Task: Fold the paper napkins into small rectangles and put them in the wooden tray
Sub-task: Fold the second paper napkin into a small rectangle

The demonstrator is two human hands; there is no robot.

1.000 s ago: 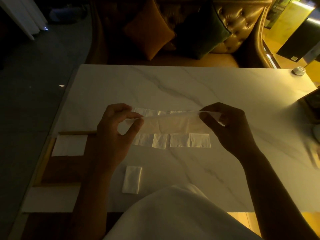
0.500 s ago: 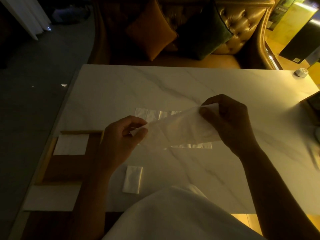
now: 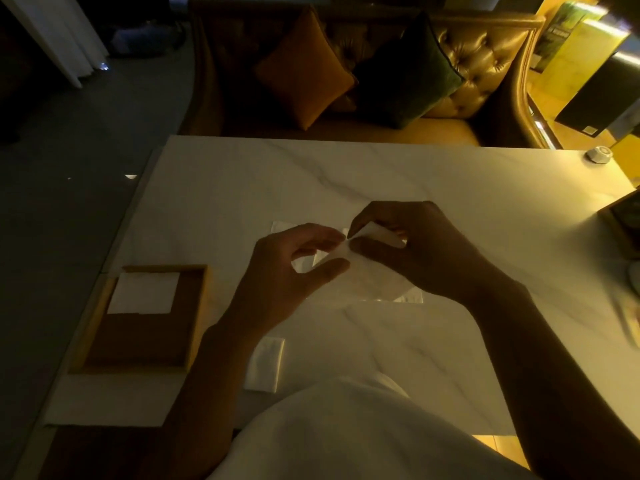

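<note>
Paper napkin (image 3: pixel 372 284): thin, pale, translucent, sagging in a loop. Left hand (image 3: pixel 287 275) and right hand (image 3: pixel 415 251) pinch its ends together. Wooden tray (image 3: pixel 197 317) at nine o'clock.

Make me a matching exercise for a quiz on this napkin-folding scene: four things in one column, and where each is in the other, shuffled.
Things:
1. held napkin
2. square napkin
3. small folded napkin
4. orange cushion

Places:
A. on the sofa behind the table
B. inside the wooden tray
C. pinched between left hand and right hand
D. flat on the table near the person's body

Pairs: 1-C, 2-B, 3-D, 4-A
</note>
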